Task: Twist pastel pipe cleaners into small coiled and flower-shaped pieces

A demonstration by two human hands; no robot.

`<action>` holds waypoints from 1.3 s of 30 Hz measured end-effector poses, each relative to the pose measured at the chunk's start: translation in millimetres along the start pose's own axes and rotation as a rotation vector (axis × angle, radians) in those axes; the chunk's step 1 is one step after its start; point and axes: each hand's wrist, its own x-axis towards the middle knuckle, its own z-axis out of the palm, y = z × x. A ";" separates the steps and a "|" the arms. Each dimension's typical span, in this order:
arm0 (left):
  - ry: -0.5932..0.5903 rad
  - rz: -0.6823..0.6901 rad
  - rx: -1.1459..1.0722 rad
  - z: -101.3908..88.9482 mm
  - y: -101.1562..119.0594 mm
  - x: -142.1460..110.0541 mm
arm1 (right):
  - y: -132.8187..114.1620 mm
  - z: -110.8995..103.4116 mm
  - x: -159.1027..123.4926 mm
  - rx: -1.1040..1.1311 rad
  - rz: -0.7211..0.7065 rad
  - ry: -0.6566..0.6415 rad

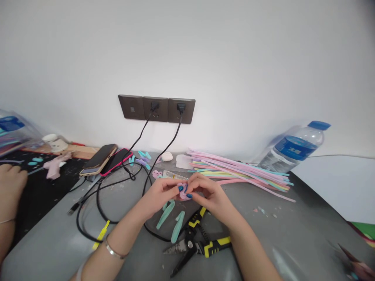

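My left hand (166,195) and my right hand (206,192) meet over the middle of the table. Both pinch a small pink curled pipe cleaner piece (183,194), partly hidden by my fingers. Just below my left hand lie folded mint-green pipe cleaner pieces (177,227). Black-and-yellow wire cutters (190,245) rest with jaws apart under my right forearm. Behind my right hand, a bundle of pastel pipe cleaners (240,169) stretches to the right. A pink flower-like curl (157,174) sits behind my left hand.
Black cables (101,207) loop across the left side from wall sockets (156,109). Two phones (101,160) lie at the back left. A water bottle (295,146) leans on the wall at right. Another person's hand (11,187) is at far left, near a pink glue gun (55,166).
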 end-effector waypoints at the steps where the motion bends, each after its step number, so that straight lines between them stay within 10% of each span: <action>1: 0.007 0.012 0.029 -0.2 0.6 -0.1 | -0.1 0.2 0.0 0.010 0.013 -0.004; 26: -0.011 0.198 0.297 -1.2 -2.3 3.2 | 6.1 9.2 2.6 -0.237 -0.130 0.181; 39: 0.166 -0.023 -0.181 6.5 -7.5 6.3 | 7.6 13.3 4.0 -0.113 -0.043 0.225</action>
